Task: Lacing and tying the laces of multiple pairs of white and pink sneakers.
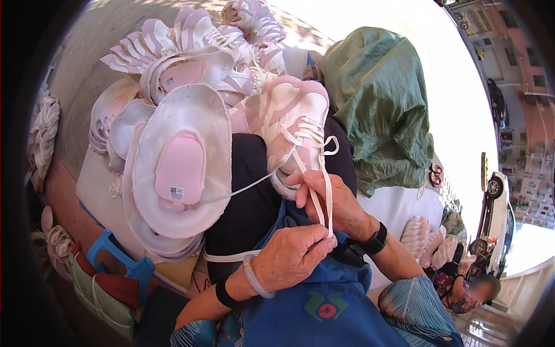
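Note:
A pink and white sneaker (300,107) lies across my lap, its toe away from me and its laces partly threaded. A cream shoelace (328,199) runs from it down to my hands in two strands. My left hand (298,254) is closed, pinching the lace near its lower end. Just above it, my right hand (338,202) curls round the same lace, with its fingers bent. Left of my leg rests a stack of white shoe uppers (217,127) with pink insoles, sole sides upward. A thin white cord (254,184) stretches from this stack toward the sneaker.
Rows of pink and white shoe uppers (191,29) lie beyond the stack. A green cloth-covered heap (376,98) stands at the right, with red-handled scissors (435,174) beside it. A blue plastic stool (118,257) is at the lower left. Another person (471,292) sits at the far right.

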### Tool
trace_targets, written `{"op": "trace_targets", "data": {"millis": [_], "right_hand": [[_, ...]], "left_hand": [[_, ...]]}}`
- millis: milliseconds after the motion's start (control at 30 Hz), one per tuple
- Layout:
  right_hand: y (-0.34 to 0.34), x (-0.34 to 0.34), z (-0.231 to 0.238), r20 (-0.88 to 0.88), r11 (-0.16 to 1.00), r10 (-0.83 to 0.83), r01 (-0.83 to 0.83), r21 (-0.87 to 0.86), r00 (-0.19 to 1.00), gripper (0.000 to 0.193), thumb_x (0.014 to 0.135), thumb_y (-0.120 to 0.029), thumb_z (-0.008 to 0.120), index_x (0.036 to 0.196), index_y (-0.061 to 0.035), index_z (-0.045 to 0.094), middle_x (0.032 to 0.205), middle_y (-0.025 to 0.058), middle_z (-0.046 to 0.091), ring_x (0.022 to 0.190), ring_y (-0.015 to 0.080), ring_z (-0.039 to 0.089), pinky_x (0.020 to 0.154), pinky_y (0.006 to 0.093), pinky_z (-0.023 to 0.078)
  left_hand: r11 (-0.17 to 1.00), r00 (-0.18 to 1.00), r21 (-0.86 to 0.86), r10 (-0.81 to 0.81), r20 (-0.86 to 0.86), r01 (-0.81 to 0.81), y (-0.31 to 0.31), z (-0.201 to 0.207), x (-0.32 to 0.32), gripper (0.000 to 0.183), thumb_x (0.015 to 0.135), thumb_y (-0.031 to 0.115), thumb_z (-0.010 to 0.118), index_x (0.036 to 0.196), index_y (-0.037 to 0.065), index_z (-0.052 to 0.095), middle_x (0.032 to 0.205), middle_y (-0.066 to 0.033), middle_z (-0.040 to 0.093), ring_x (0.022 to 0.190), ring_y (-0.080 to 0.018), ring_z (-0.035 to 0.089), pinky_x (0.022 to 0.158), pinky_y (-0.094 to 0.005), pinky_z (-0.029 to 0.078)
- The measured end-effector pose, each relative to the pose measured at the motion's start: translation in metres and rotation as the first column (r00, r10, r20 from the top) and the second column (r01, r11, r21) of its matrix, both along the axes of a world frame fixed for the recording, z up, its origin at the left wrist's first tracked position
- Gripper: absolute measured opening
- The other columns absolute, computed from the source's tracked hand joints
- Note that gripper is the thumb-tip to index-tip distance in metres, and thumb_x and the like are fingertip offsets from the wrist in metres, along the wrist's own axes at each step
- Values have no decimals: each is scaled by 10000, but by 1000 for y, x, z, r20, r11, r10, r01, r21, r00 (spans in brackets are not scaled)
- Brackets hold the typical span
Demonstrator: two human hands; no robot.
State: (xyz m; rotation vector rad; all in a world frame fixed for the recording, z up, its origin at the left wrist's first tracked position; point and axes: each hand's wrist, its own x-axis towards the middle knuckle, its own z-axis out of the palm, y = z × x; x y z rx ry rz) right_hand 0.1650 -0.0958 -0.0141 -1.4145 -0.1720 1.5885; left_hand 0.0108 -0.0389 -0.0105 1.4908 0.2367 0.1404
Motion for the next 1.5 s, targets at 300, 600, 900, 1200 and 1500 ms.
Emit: {"op": "trace_targets", "data": {"millis": [300, 600, 900, 1200, 1500], "right_hand": [[-17, 20, -10, -75, 989, -117, 123, 84, 990, 272, 980, -217, 456, 997, 23, 582, 521, -60, 379, 385, 27, 304, 366, 184, 266], [-8, 25, -10, 10, 992, -85, 84, 91, 996, 263, 970, -232, 470, 932, 7, 572, 474, -60, 332, 354, 31, 278, 348, 197, 242], [-6, 28, -15, -78, 987, -130, 137, 79, 988, 277, 973, -239, 464, 909, 6, 576, 469, -65, 304, 364, 33, 273, 353, 199, 233], [-6, 27, -13, 21, 996, -52, 50, 71, 998, 267, 987, -202, 431, 936, 8, 588, 509, -65, 343, 408, 20, 287, 380, 185, 235], [-28, 49, -19, 17, 994, -87, 86, 65, 996, 286, 968, -262, 470, 923, -32, 636, 554, -62, 458, 417, -7, 365, 380, 146, 297]], "left_hand": [[997, 999, -70, -45, -9, 44, 5, -14, 2, 190, 911, 169, 562, 875, -9, 617, 695, -121, 630, 584, -212, 612, 555, -289, 468], [991, 992, -133, -4, -129, -14, 26, -32, -14, 221, 929, 183, 532, 874, -14, 615, 691, -94, 625, 601, -141, 585, 572, -261, 456], [991, 979, -49, 117, -168, -126, 38, -41, -19, 233, 933, 171, 525, 863, -31, 617, 735, -83, 621, 631, -140, 571, 601, -254, 448], [947, 935, -80, 289, -204, -310, 63, -13, -30, 242, 955, 155, 480, 832, -19, 594, 757, -68, 609, 693, -126, 560, 670, -250, 446], [767, 792, -202, 576, -202, -609, 94, 2, -23, 269, 985, 216, 435, 835, 32, 560, 555, 73, 344, 480, -3, 268, 441, -181, 197]]}}
